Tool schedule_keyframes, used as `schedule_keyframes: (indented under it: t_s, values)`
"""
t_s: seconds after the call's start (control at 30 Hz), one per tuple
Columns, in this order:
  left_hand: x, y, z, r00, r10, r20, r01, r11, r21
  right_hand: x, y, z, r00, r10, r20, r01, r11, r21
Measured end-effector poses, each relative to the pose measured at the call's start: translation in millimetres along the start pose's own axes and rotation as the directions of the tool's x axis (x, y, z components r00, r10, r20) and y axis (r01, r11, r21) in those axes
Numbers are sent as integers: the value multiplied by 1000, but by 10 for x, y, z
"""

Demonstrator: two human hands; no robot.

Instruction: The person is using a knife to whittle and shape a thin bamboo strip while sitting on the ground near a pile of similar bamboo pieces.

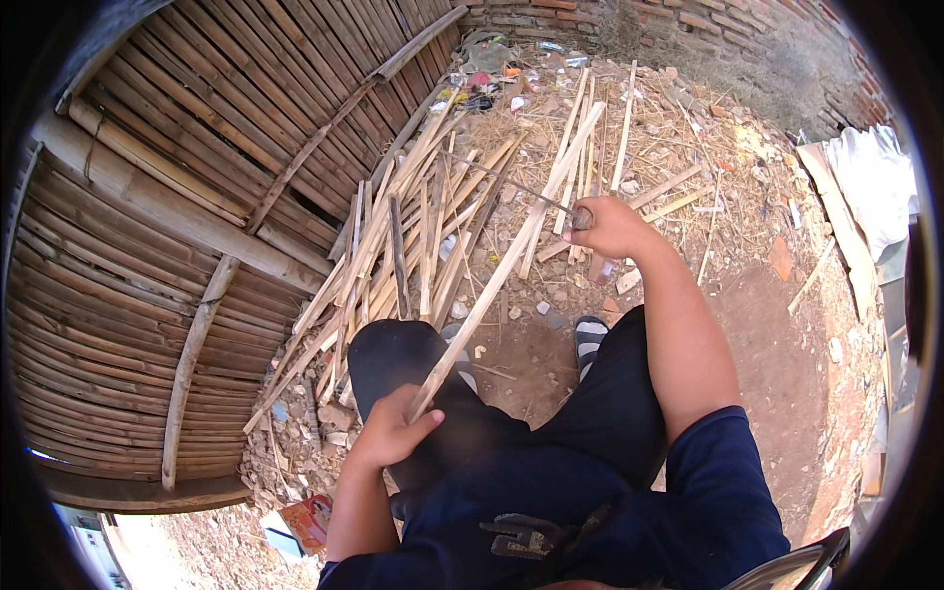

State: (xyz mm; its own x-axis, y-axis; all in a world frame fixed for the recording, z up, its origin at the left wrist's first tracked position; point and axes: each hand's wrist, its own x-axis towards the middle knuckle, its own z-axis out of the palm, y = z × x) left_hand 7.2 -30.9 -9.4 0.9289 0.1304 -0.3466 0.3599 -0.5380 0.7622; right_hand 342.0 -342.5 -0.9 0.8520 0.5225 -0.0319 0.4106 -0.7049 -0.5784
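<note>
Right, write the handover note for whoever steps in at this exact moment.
Left hand: closed on the near end of a long bamboo strip, resting on the knee.
Right hand: closed on a knife handle; the thin blade lies across the strip's far half.
Pile of split strips lies ahead on the dirt, beside a bamboo fence.
Done: many strips already in the pile.
Left: this strip is still under the blade.

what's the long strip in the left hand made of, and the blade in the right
The long strip looks like split bamboo: pale, matte, straight-fibred, like the slats piled behind it. The blade in the right hand looks like dull grey metal, thin and dark; the handle is hidden by the fist.
</note>
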Motion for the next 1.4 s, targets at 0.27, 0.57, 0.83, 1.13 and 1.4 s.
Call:
schedule_keyframes:
  t_s: [0.27,0.57,0.83,1.13,1.4]
  values:
    - [-7,-26,-9,1000,5,6,-5,999,-35,-86,-368,56,946,-123,301,147,987,-59]
    - [-13,-33,-8,1000,5,-5,-5,1000,-15,-52,-312,183,932,-220,288,236,972,-22]
    - [2,4,-6,1000,17,-1,-17,999,38,-25,-85,-64,991,12,135,-14,1000,8]
    - [-2,-49,-6,1000,11,-5,-11,1000,14,-133,-574,183,893,-179,412,246,962,-115]
    - [-11,47,7,999,37,-27,-37,999,2,19,-179,115,961,-109,254,121,992,-30]
